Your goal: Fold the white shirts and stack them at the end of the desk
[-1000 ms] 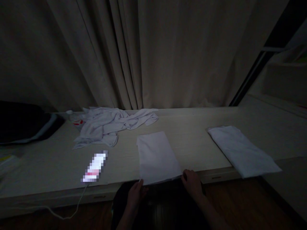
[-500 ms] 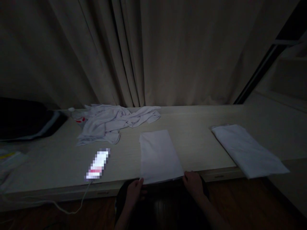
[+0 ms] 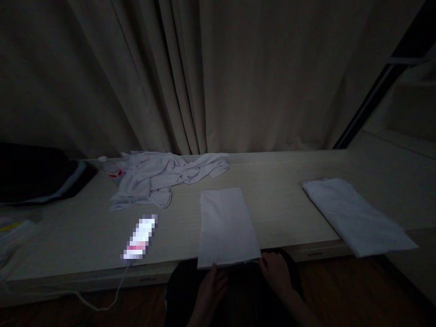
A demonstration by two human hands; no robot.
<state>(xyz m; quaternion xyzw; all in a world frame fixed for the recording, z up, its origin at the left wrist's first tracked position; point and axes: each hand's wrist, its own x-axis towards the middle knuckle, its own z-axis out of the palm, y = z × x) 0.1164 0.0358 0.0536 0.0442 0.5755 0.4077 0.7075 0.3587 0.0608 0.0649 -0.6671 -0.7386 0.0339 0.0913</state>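
Note:
A folded white cloth [image 3: 226, 227] lies flat on the desk in front of me, its near edge reaching slightly past the desk's front. My right hand [image 3: 275, 269] has its fingers closed on the near right corner of that cloth. Below the middle of the near edge is my left hand [image 3: 213, 288], its thumb tip at the hem and its other fingers loosely apart beneath it. No grip on the cloth shows there, though the dim light blurs the fingertips.
A crumpled heap of white cloth [image 3: 156, 175] lies back left beside a clear bottle [image 3: 114, 172]. A lit phone [image 3: 140, 238] with a white cable [image 3: 119, 286] is left of me. Another folded white cloth [image 3: 354, 218] overhangs the right front edge. A dark bag-like object [image 3: 37, 175] sits far left.
My left hand has left the cloth's near left corner and moved right and down along the hem. The right hand stays at its corner. The view has shifted slightly.

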